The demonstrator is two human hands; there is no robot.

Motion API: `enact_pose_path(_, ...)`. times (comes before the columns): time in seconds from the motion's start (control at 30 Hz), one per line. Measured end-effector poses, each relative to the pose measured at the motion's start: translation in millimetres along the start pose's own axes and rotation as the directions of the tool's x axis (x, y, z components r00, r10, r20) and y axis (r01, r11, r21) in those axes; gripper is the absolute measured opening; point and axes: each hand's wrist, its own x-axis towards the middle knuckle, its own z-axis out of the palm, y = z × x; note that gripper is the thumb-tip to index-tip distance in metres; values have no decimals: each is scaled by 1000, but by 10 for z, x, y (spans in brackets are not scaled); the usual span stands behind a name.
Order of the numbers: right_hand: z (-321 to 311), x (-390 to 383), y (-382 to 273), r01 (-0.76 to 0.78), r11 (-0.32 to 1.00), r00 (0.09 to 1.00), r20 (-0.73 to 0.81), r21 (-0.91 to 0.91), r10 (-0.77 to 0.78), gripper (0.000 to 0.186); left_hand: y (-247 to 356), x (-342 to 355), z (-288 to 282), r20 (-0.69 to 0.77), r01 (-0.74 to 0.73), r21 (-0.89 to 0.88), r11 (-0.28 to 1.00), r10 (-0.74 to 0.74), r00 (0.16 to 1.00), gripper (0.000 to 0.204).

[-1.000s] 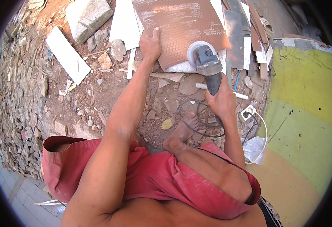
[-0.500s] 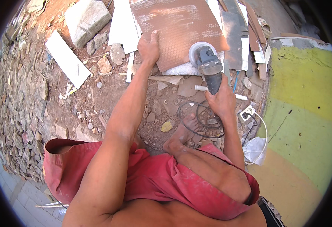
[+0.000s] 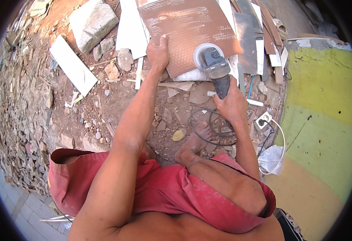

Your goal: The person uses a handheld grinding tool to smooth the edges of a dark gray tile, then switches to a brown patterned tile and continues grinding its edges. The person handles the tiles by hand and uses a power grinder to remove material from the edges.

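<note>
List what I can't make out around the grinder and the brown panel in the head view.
All in the head view:
Brown panel: upper right corner cut off by the picture's top edge; underside faces away.
Disc: partly hidden by the grinder; whether it touches the panel cannot be told from above.
White pipe: middle hidden by the right hand.

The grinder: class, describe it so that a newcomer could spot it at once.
Find the brown honeycomb-patterned panel at the top centre. By its lower edge, in the right hand, is the dark grinder. Unlike the flat boards nearby, it carries a pale round disc.
</note>
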Motion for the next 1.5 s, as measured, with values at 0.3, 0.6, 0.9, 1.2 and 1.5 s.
enact_pose_path(0.3, -34, 41, -23, -33, 999, 999, 18, -10, 34, 77, -43, 30, -19, 0, -20, 25, 999, 20, 1000, 41)
enact_pose_path(0.6, -90, 95, 99, -62, 997, 998, -27, -41, 61, 77, -15, 21, -24, 15, -9, 3, 1000, 9, 1000, 39)
enact_pose_path(0.9, -45, 91, 136, -49, 998, 997, -63, -34, 47, 78, -2, 7, -7, -21, -41, 16, 999, 41, 999, 38)
enact_pose_path(1.2, 17, 102, 103, -16, 999, 998, -64, -42, 13, 77, -92, 58, -1, -4, -58, 15, 998, 58, 998, 39)
enact_pose_path(1.5, 30, 104, 108, 7, 999, 998, -60, -31, -9, 79, -73, 52, -6, -10, -61, 36, 997, 62, 998, 39)
